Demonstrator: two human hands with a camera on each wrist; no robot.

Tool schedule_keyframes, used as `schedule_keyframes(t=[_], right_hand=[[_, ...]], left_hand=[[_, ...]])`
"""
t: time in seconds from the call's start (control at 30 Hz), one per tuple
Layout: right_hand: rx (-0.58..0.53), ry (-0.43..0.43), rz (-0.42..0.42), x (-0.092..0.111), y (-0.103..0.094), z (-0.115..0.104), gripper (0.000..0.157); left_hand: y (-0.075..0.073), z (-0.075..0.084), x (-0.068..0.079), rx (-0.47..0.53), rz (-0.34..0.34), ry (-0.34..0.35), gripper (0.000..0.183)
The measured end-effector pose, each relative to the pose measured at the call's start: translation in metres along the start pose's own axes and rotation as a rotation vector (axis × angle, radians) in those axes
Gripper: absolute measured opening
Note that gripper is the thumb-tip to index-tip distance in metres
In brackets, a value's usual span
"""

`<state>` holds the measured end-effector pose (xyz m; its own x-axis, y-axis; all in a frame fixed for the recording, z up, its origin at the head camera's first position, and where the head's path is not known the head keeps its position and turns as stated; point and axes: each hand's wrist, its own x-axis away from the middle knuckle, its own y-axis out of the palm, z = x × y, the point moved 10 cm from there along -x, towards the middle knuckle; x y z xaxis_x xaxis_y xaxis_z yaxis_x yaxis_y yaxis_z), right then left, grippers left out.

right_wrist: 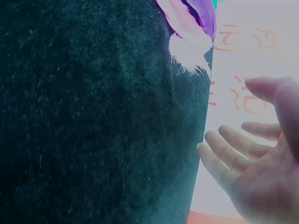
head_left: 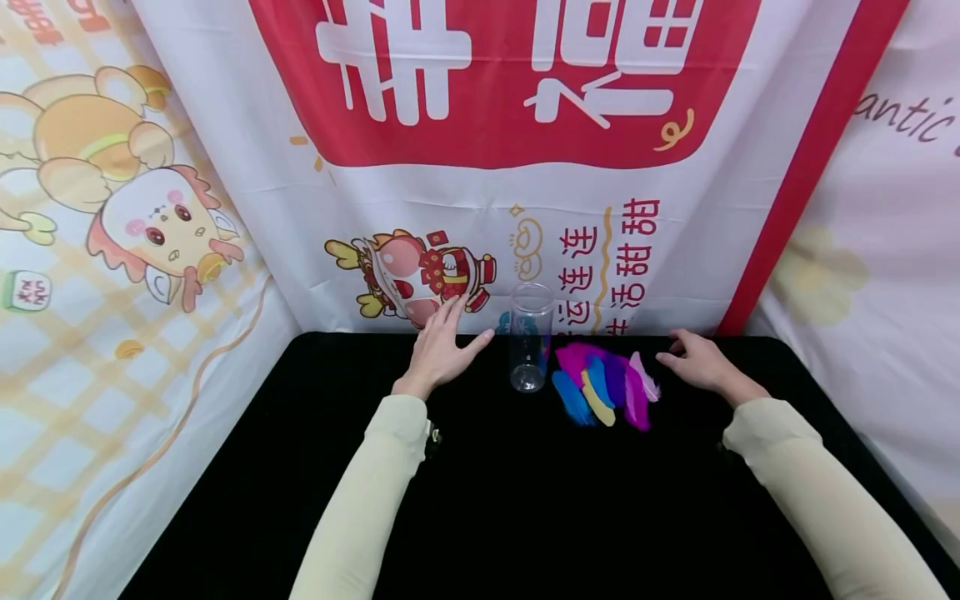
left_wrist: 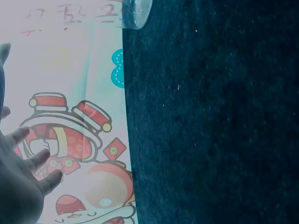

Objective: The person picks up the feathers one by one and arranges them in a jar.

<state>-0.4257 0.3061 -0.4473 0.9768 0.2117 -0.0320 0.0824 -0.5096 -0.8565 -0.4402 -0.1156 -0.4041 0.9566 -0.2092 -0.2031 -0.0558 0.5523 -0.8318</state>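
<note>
Your left hand (head_left: pixel 437 354) is spread flat and holds nothing, its fingers reaching toward the clear plastic tube (head_left: pixel 530 337) that stands upright at the back of the black table (head_left: pixel 525 500). Your right hand (head_left: pixel 696 360) is relaxed and holds nothing either, fingers loosely bent just right of the pile of coloured feathers (head_left: pixel 603 385), which lies beside the tube's foot. The feathers look very light and soft: they will likely bend and drift with any draught, so pinch one gently by its stiffer quill end rather than the fluffy vane. The tube seems light, smooth and easy to tip; steady it around its middle with fingers and thumb wrapped lightly.
</note>
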Motion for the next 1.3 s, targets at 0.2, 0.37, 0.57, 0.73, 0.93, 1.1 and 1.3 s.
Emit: schedule_keyframes(t=[0.2, 0.37, 0.57, 0.73, 0.93, 1.1, 1.3], right_hand=[[-0.057, 0.068, -0.012, -0.002, 0.004, 0.007, 0.063], [-0.129, 0.123, -0.061, -0.005, 0.011, 0.01, 0.058], [-0.247, 0.162, -0.115, -0.009, 0.018, 0.009, 0.055], [-0.284, 0.153, -0.127, -0.011, 0.022, 0.007, 0.057], [-0.311, 0.175, -0.124, -0.015, 0.027, 0.007, 0.052], [-0.303, 0.18, -0.121, -0.018, 0.031, 0.005, 0.045], [-0.285, 0.164, -0.125, -0.023, 0.036, 0.001, 0.034]], left_hand=[[0.003, -0.002, 0.002, 0.151, -0.002, -0.038, 0.086], [0.0, 0.002, -0.001, 0.352, 0.008, -0.026, 0.083], [-0.004, 0.011, -0.006, 0.535, 0.009, 0.006, 0.082], [-0.005, 0.021, -0.005, 0.606, 0.012, 0.047, 0.082], [-0.001, 0.031, -0.005, 0.641, 0.005, 0.061, 0.083], [0.007, 0.041, -0.008, 0.678, -0.019, 0.068, 0.089], [0.012, 0.05, -0.009, 0.673, -0.014, 0.069, 0.088]])
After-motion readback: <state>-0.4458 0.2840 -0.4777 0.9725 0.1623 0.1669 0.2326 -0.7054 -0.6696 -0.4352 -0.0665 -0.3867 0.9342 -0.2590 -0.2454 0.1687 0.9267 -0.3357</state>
